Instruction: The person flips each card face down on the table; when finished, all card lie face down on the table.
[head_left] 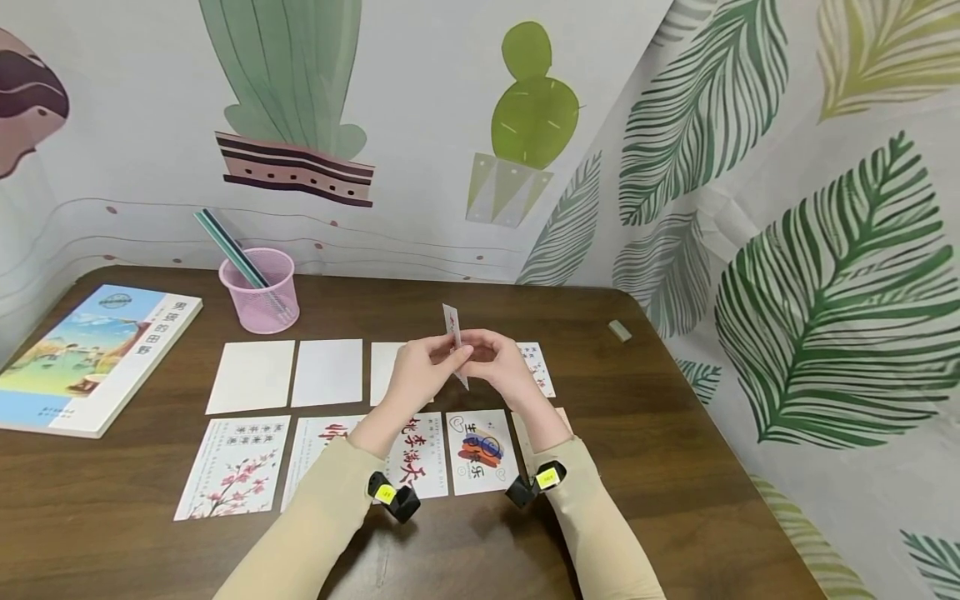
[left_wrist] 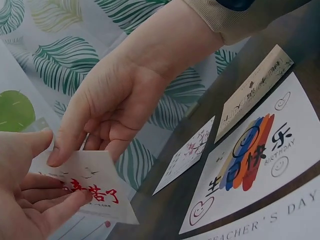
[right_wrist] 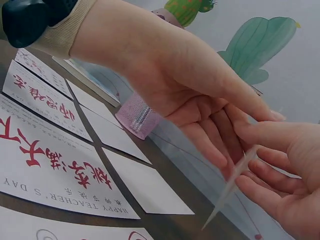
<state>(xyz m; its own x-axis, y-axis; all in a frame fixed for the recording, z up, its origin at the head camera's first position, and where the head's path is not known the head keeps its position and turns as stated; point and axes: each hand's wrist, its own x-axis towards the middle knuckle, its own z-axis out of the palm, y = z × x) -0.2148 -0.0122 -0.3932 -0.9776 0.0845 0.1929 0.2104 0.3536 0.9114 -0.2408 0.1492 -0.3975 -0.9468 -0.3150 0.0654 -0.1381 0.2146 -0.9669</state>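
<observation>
Both hands meet above the table around a small white card (head_left: 452, 323), which stands almost edge-on in the head view. My left hand (head_left: 417, 372) holds it from the left with thumb and fingers. From the right, my right hand (head_left: 501, 367) pinches it, the thumb lying on the printed face in the left wrist view. Red characters and small birds show on that face, partly hidden by the left fingers (left_wrist: 50, 210). Beneath lie printed cards, including a birthday card (head_left: 480, 451), a red-lettered card (head_left: 425, 467) and a blossom card (head_left: 234, 468).
Behind the near row lie plain white cards (head_left: 251, 377) and a printed one (head_left: 536, 367) at right. A pink mesh pen cup (head_left: 258, 310) with pencils stands at the back. A book (head_left: 90, 358) lies far left, an eraser (head_left: 619, 331) back right.
</observation>
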